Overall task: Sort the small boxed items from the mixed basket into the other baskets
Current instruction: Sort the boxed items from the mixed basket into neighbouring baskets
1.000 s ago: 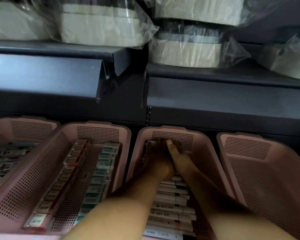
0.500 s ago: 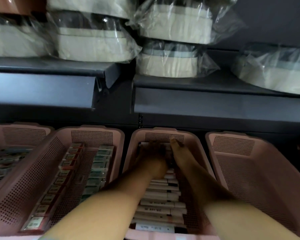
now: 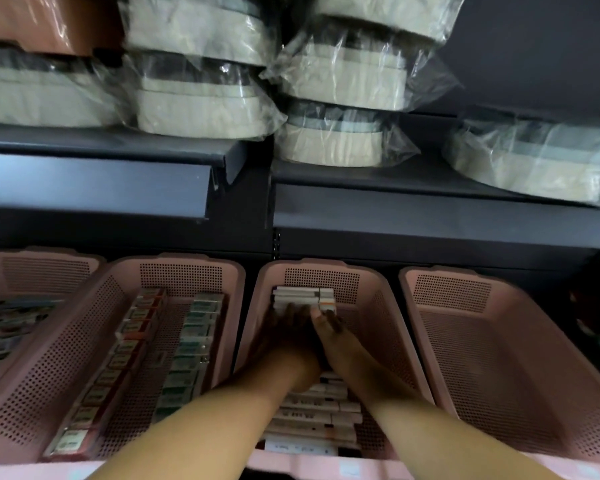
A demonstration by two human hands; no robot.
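Both hands deep in third pink perforated plastic basket [image 3: 378, 306], pressing row of white slim boxes [image 3: 303, 296] toward 12 o'clock wall. Left hand [image 3: 286, 336] flat, fingers spread; right hand [image 3: 329, 332] grip unclear, blurred. Advice: keep palms level, push evenly so boxes stay square.

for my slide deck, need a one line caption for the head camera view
Both hands press on a row of small boxes in a pink basket.

We see both hands inside the third pink basket [image 3: 378, 306], left hand [image 3: 284, 336] and right hand [image 3: 336, 337] side by side, pressed flat on a row of white boxes [image 3: 303, 296] near its far wall.
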